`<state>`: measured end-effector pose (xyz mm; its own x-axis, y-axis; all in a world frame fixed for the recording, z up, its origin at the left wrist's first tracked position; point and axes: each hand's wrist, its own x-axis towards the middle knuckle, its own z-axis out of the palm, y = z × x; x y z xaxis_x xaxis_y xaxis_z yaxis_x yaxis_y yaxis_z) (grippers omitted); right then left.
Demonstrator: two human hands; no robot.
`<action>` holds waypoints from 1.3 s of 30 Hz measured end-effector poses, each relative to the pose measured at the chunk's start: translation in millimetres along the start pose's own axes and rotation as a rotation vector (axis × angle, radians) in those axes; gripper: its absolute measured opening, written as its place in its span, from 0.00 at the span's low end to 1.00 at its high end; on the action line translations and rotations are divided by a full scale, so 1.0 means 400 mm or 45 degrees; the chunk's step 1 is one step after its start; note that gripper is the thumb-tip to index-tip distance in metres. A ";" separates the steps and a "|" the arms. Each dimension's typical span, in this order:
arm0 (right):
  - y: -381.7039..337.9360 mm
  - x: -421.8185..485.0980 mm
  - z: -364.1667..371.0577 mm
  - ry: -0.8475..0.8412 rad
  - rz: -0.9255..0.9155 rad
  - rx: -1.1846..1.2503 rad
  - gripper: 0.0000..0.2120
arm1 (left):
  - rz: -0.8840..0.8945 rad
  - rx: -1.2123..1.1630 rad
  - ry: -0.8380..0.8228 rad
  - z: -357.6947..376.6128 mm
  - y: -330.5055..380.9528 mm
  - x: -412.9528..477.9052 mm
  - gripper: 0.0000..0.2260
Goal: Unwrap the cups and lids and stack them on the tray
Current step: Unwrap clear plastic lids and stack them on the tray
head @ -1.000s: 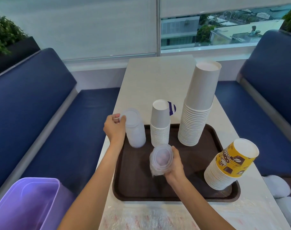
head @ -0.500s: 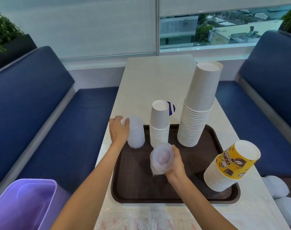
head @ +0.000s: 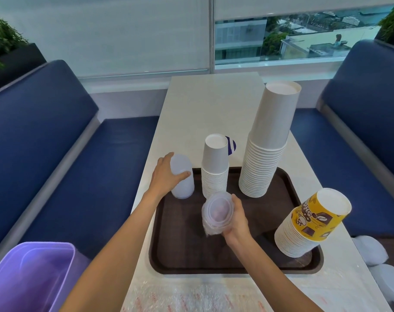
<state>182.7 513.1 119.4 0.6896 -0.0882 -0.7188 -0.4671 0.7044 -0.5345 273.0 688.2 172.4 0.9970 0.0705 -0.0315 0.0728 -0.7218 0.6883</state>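
Wrapped lids (head: 216, 210) gripped in right hand (head: 237, 219) above tray (head: 182, 244), left hand (head: 163, 176) fingers (head: 183, 175) curled round translucent stack (head: 185, 188) far left.

Brown tray (head: 180, 255): small cup stack (head: 215, 167), tall cup stack (head: 265, 149), upright; yellow-printed stack (head: 308, 224) tilted. Frosted lid stack (head: 184, 185) at far-left corner; wrapped lids (head: 217, 213) above centre.

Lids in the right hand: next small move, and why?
Probably free the left hand from the standing lid stack and bring it over to peel the wrap: the right hand grips lids that look still bagged, above the tray.
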 end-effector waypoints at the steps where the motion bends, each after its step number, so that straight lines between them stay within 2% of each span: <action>1: -0.001 0.000 0.000 -0.003 0.000 -0.001 0.20 | 0.004 0.016 -0.015 -0.002 -0.001 0.002 0.38; 9: 0.010 0.006 0.000 -0.022 0.006 0.012 0.21 | 0.022 0.116 -0.069 -0.006 -0.006 0.002 0.39; 12: 0.014 0.003 -0.001 -0.022 -0.011 0.026 0.21 | 0.107 -0.055 0.186 -0.005 0.017 -0.042 0.34; 15: 0.023 0.002 0.003 -0.032 -0.044 0.024 0.22 | 0.303 -0.279 0.476 0.010 0.048 -0.122 0.19; 17: 0.029 0.002 0.004 -0.046 -0.058 0.022 0.21 | 0.419 -0.330 0.443 0.031 0.054 -0.185 0.13; 20: 0.039 0.004 0.000 -0.047 -0.047 0.005 0.22 | 0.475 -0.304 0.258 0.083 0.033 -0.265 0.14; 22: 0.049 0.003 -0.001 -0.044 -0.024 0.011 0.24 | 0.448 -0.266 0.176 0.121 0.011 -0.297 0.16; 25: 0.056 0.001 -0.001 -0.051 0.011 0.035 0.29 | 0.352 -0.306 0.203 0.157 -0.011 -0.326 0.15; 33: 0.050 -0.006 -0.013 -0.069 -0.019 0.013 0.11 | 0.140 -0.403 0.268 0.163 -0.016 -0.344 0.10; 39: 0.039 -0.021 -0.002 -0.125 -0.042 0.043 0.05 | 0.031 -0.592 0.431 0.067 0.029 -0.281 0.08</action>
<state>169.2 524.3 116.9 0.7560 -0.0435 -0.6532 -0.4252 0.7260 -0.5405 162.4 653.3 164.6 0.9289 0.3295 0.1692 -0.0450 -0.3529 0.9346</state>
